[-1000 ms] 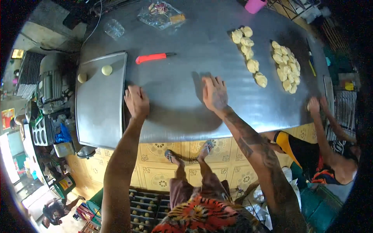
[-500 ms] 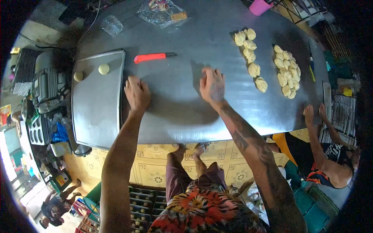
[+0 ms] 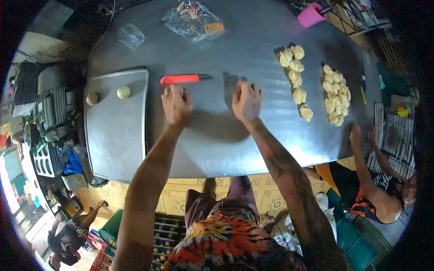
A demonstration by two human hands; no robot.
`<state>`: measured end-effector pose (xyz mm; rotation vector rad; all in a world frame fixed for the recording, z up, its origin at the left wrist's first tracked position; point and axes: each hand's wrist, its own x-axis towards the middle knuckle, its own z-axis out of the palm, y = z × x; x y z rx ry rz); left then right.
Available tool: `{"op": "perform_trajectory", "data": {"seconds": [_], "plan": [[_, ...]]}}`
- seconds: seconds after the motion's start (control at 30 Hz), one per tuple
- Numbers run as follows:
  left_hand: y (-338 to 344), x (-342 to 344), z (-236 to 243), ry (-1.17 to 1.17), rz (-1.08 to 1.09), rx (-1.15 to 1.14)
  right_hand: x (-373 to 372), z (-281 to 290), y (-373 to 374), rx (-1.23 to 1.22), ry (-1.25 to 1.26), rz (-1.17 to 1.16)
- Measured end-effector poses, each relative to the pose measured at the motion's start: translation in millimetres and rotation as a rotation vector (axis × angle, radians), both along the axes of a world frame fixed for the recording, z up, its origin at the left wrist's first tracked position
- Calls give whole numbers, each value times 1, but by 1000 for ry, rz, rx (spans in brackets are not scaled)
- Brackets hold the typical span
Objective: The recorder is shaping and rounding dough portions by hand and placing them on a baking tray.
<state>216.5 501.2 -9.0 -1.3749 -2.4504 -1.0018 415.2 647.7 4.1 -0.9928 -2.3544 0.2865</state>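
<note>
Dough lumps [image 3: 299, 95] lie right of the right hand [image 3: 247, 101] in head view, two balls [image 3: 123, 92] on the tray [image 3: 116, 140]. Right and left hand [image 3: 177, 106] curl palm-down; can't tell if holding anything. Probably rounding dough; next move calls for cupped palms, even pressure.

The left hand [image 3: 177, 104] is palm down, its fingers bent and pointing forward. The right hand [image 3: 247, 101] lies apart, to the right of those fingers, its own likewise curled. Behind the fingers, the left forearm [image 3: 151, 176] and tattooed right forearm [image 3: 289, 176] spread outward; the fingers' undersides are hidden.
</note>
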Motion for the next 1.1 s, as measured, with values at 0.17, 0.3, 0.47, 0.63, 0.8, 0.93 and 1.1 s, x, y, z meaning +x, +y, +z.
{"op": "perform_trajectory", "data": {"seconds": [0.17,0.3,0.47,0.63,0.8,0.93,1.1], "plan": [[-7,40,-6,-503,198,26,8,-6,-15,-322,78,113],[-36,33,-7,-394,0,-35,30,-13,-16,-256,72,327],[26,33,-7,-81,-44,-35,-32,5,4,-56,-128,414],[3,50,24,-331,-25,93,0,27,-14,-56,-41,314],[-40,29,39,-225,-72,-104,7,50,-43,-344,66,133],[-40,20,27,-294,-456,-150,-6,24,-60,-449,-188,126],[-188,-69,62,-506,-226,-46,-108,49,-166,-491,22,491]]}}
